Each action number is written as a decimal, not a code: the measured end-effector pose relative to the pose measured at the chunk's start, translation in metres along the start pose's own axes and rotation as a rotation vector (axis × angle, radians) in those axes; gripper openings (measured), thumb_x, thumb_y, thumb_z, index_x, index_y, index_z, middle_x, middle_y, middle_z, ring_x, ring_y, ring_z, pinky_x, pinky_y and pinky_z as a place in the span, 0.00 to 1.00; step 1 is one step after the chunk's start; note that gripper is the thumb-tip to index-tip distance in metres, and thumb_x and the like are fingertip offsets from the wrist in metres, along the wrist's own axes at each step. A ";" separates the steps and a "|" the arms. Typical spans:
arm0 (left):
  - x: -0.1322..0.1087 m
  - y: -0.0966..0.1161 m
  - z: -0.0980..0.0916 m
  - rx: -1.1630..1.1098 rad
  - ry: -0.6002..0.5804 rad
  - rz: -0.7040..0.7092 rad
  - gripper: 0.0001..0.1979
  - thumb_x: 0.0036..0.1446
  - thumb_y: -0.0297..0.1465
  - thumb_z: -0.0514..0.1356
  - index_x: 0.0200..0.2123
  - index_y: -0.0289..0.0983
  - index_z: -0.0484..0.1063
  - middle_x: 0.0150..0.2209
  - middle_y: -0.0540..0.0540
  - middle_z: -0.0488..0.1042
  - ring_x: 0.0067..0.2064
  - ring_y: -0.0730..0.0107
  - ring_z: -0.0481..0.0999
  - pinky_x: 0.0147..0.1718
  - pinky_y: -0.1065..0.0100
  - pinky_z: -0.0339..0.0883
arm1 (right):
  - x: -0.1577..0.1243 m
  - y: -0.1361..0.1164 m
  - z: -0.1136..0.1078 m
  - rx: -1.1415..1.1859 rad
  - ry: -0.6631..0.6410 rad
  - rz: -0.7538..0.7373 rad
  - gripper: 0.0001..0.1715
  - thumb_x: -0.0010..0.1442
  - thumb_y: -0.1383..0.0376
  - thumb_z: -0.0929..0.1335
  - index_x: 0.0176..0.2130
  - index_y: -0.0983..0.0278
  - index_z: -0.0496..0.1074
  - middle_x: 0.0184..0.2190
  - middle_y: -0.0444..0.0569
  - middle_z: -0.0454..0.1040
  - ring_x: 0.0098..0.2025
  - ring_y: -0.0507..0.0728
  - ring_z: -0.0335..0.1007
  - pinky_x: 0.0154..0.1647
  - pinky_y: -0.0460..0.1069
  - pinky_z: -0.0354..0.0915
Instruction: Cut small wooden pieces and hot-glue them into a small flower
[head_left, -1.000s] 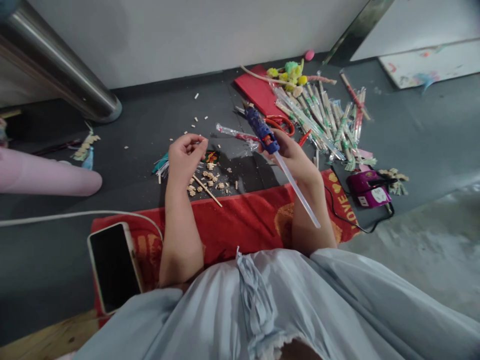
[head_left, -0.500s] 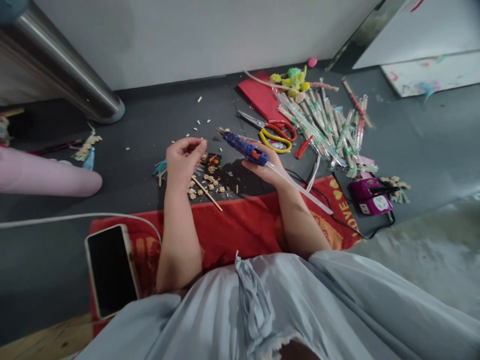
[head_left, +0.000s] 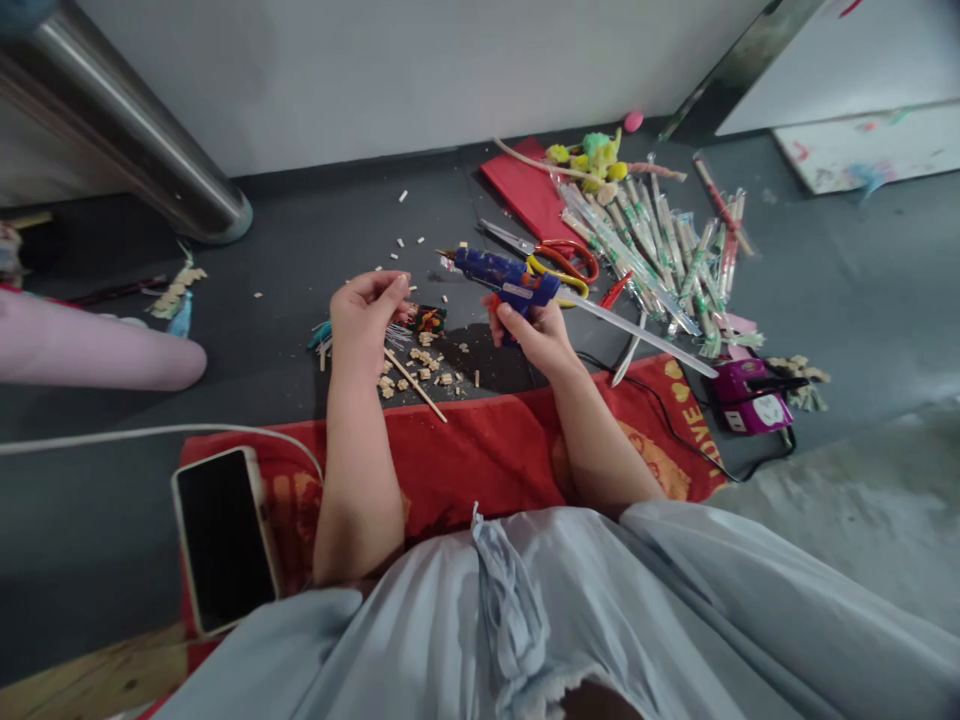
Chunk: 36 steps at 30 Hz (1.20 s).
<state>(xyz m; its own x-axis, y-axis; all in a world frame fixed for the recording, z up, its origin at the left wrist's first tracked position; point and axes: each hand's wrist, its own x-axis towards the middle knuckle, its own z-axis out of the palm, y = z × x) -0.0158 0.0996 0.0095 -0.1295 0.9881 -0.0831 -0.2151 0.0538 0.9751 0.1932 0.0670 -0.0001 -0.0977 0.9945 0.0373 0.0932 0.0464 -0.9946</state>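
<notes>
Phone lies on towel, left end; socket block beside towel's right end. Beyond towel, scissors lie behind glue gun, left of packets.

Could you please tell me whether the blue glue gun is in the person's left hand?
No, the right hand grips the blue glue gun, while the left hand is apart from it.

Blue glue gun in right hand, nozzle pointing left; translucent glue stick jutting from rear.
</notes>
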 end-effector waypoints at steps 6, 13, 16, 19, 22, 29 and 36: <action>0.002 -0.003 -0.005 -0.009 0.016 -0.040 0.11 0.45 0.36 0.69 0.31 0.37 0.77 0.25 0.51 0.74 0.22 0.83 0.69 0.23 0.77 0.65 | -0.001 -0.009 0.004 0.224 -0.088 0.169 0.29 0.50 0.40 0.68 0.29 0.63 0.71 0.22 0.43 0.69 0.21 0.48 0.64 0.22 0.46 0.67; 0.001 0.000 -0.006 -0.050 -0.024 -0.093 0.10 0.43 0.35 0.70 0.30 0.38 0.78 0.24 0.51 0.73 0.22 0.83 0.67 0.22 0.77 0.63 | -0.001 -0.007 0.006 0.296 -0.164 0.232 0.30 0.48 0.39 0.69 0.27 0.64 0.72 0.19 0.43 0.69 0.18 0.48 0.64 0.19 0.46 0.67; -0.001 0.003 -0.004 -0.064 -0.029 -0.117 0.10 0.41 0.35 0.71 0.29 0.38 0.78 0.23 0.51 0.72 0.21 0.84 0.66 0.20 0.78 0.62 | -0.001 -0.006 0.007 0.309 -0.165 0.229 0.30 0.48 0.39 0.70 0.27 0.64 0.72 0.18 0.43 0.69 0.18 0.48 0.63 0.18 0.46 0.67; -0.002 0.005 -0.003 -0.060 -0.043 -0.126 0.10 0.41 0.36 0.71 0.28 0.38 0.79 0.22 0.51 0.72 0.21 0.85 0.65 0.20 0.79 0.61 | 0.000 -0.005 0.008 0.314 -0.183 0.200 0.29 0.49 0.40 0.69 0.26 0.63 0.71 0.18 0.43 0.69 0.19 0.48 0.63 0.19 0.46 0.67; -0.003 0.005 -0.003 -0.052 -0.055 -0.125 0.11 0.41 0.36 0.71 0.29 0.38 0.79 0.22 0.52 0.72 0.21 0.85 0.66 0.21 0.79 0.61 | -0.001 -0.005 0.008 0.324 -0.202 0.169 0.28 0.50 0.41 0.69 0.26 0.63 0.70 0.19 0.43 0.68 0.19 0.48 0.63 0.19 0.46 0.67; -0.004 0.005 -0.004 -0.033 -0.092 -0.103 0.12 0.41 0.37 0.71 0.31 0.38 0.78 0.23 0.52 0.72 0.23 0.83 0.68 0.23 0.78 0.63 | -0.002 -0.009 0.011 0.309 -0.199 0.173 0.30 0.47 0.39 0.70 0.25 0.63 0.69 0.18 0.42 0.66 0.19 0.48 0.61 0.18 0.46 0.66; -0.005 0.006 -0.004 -0.065 -0.091 -0.103 0.12 0.39 0.36 0.72 0.30 0.39 0.79 0.22 0.52 0.73 0.22 0.84 0.68 0.22 0.79 0.62 | -0.001 -0.005 0.010 0.310 -0.192 0.169 0.29 0.49 0.40 0.69 0.26 0.64 0.69 0.19 0.42 0.67 0.19 0.48 0.61 0.19 0.45 0.66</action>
<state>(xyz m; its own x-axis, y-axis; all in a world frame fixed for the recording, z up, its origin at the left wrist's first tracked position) -0.0199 0.0948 0.0146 -0.0159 0.9870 -0.1602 -0.2854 0.1491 0.9467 0.1824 0.0648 0.0039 -0.2926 0.9489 -0.1186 -0.1773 -0.1757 -0.9683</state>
